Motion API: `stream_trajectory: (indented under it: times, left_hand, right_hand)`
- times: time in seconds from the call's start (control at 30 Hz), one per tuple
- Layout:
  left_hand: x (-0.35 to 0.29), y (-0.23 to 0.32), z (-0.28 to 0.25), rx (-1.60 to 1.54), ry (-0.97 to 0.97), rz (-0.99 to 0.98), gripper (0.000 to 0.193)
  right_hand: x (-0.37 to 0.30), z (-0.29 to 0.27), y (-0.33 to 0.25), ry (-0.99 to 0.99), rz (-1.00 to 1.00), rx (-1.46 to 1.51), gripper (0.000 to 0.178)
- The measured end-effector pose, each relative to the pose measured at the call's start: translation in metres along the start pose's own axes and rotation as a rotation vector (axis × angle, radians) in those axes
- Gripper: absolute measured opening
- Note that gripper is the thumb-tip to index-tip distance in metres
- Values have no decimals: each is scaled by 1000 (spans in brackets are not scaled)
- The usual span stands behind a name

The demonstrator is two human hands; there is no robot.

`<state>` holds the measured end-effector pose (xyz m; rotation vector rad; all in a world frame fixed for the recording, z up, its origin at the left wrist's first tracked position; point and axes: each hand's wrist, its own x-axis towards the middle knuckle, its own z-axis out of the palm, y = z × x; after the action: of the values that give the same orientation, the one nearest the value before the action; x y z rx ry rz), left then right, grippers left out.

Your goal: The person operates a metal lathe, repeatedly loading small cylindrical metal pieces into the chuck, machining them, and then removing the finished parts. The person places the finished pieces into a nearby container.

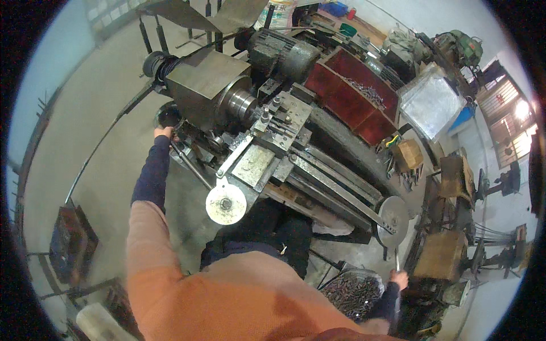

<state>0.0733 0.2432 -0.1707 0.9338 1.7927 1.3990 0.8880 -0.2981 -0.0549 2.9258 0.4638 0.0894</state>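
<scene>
A small lathe stands slantwise in front of me, with its bright round chuck (pixel 242 105) below a boxy metal headstock (pixel 207 77). My left hand (pixel 165 133) is at the headstock's left end, closed beside a dark round part (pixel 168 115) and the upper end of a slanting metal bar (pixel 193 165); what it grips is hidden. Far to the right, my right hand (pixel 400 278) is wrapped round a metal lever (pixel 397 258) that hangs from a grey disc (pixel 393 219). Between my hands are the tool slide (pixel 278 128) and a pale round dial plate (pixel 226 203).
Behind the lathe sit an electric motor (pixel 284 54) and a red metal tray (pixel 347 108) holding small metal pieces. A container of small dark parts (pixel 354 292) is beside my right forearm. Cardboard boxes (pixel 438 256) stand at the right, a dark box (pixel 74 241) at the left.
</scene>
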Motion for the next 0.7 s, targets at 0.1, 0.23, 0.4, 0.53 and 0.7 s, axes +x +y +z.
stream_trajectory:
  times: [0.1,0.23,0.4,0.53,0.7]
  left_hand:
    - [7,0,-27,187,-2,100,21]
    - [-60,16,-76,-102,145,-137,19]
    - [-159,7,-151,-362,434,-198,15]
    - [-154,-37,-172,-334,479,-131,15]
    - [-151,-14,-145,-403,633,-147,15]
  right_hand:
    - [58,19,1,10,39,-7,38]
    - [57,17,8,-74,98,-17,51]
    - [-6,14,-5,-64,160,-40,45]
    - [-50,3,-18,-157,240,72,43]
    - [-68,2,-27,-153,237,64,46]
